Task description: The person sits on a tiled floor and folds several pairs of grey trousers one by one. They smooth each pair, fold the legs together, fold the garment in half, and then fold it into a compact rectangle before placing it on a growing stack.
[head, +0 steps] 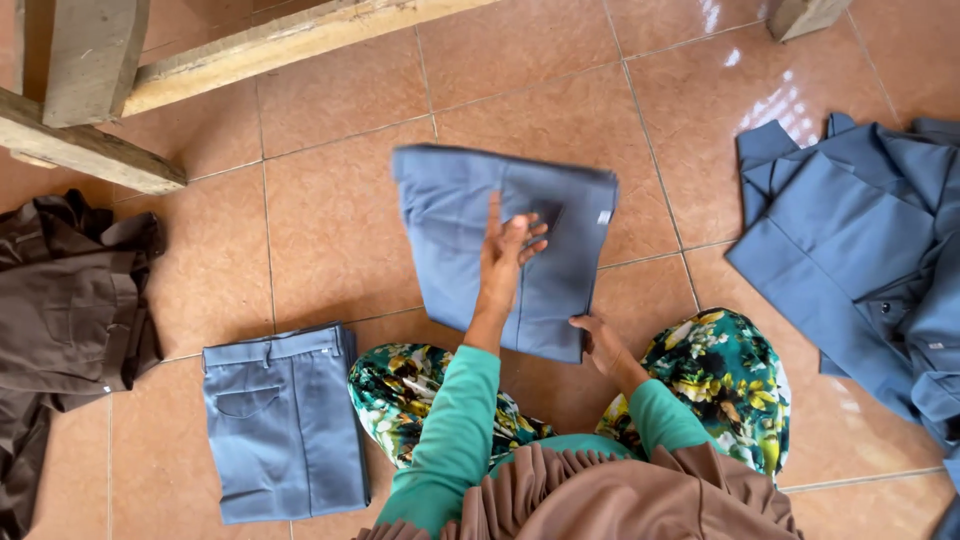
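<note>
Seated on the tiled floor (330, 200), the person works a folded pair of grey-blue trousers (455, 230) that lies directly ahead of the knees, on the floor between the person's body and a wooden frame (90, 150) at upper left. The garment's long axis runs away from the person, tilted slightly to the left at its far end, with the near hem close to the floral-patterned legs (730, 380). The left hand (508, 255) lies flat on the middle of the cloth, fingers loosely spread and pointing away, palm pressing down rather than gripping. The right hand (597, 338) sits at the near right corner of the garment, fingers curled at the edge; whether it pinches the fabric or merely rests on it cannot be told. The left hand is the one nearer the centre of the piece; the right is at its nearest edge. Both arms wear green sleeves (450, 440). A second pair of trousers (285, 425), already folded, lies flat to the person's left, well apart from the piece in hand. A heap of unfolded grey-blue garments (860, 250) occupies the right of the view, and a pile of brown garments (65, 300) the far left.
</note>
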